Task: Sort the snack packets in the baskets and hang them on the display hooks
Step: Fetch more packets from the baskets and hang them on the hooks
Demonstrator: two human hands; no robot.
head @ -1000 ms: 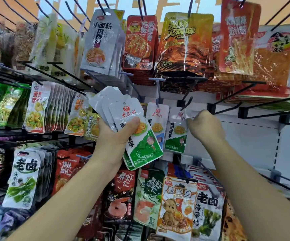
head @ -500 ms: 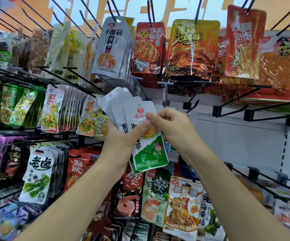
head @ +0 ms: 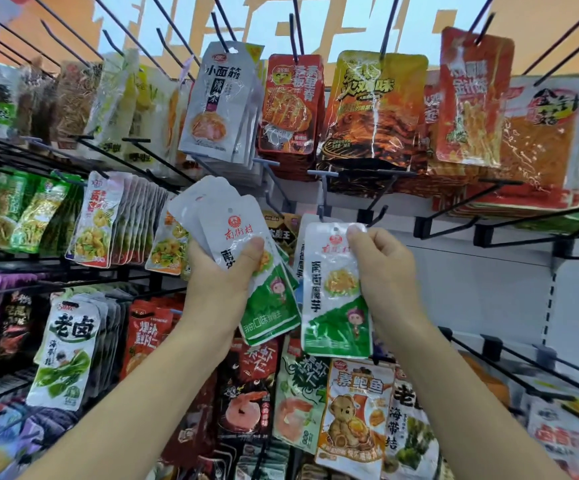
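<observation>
One green-and-white packet (head: pixel 336 289) hangs upright just below and left of the hook (head: pixel 374 216), its punched top close to the tip but not yet threaded on, so this one looks mid-hang! The right hand (head: pixel 385 271) has it by the top corner, thumb and fingertips pinched tight on the white edge, wrist cocked up toward the hook. Left of the hook, and a touch lower, sits a fan (head: pixel 232 237) of matching packets: that's the stock left to hang. The left hand (head: pixel 222 282) clamps it, thumb pressed flat across the front, the other fingers wrapped behind out of sight. Both forearms reach up from below the hook. Further left of the hook the rows (head: pixel 94 220) are packed full, and above and below it more packets hang too, so a good share of the job looks done. Right of the hook, bare prongs (head: pixel 421 227) wait against the white panel. No basket in view, so how much is unsorted, I can't tell.
</observation>
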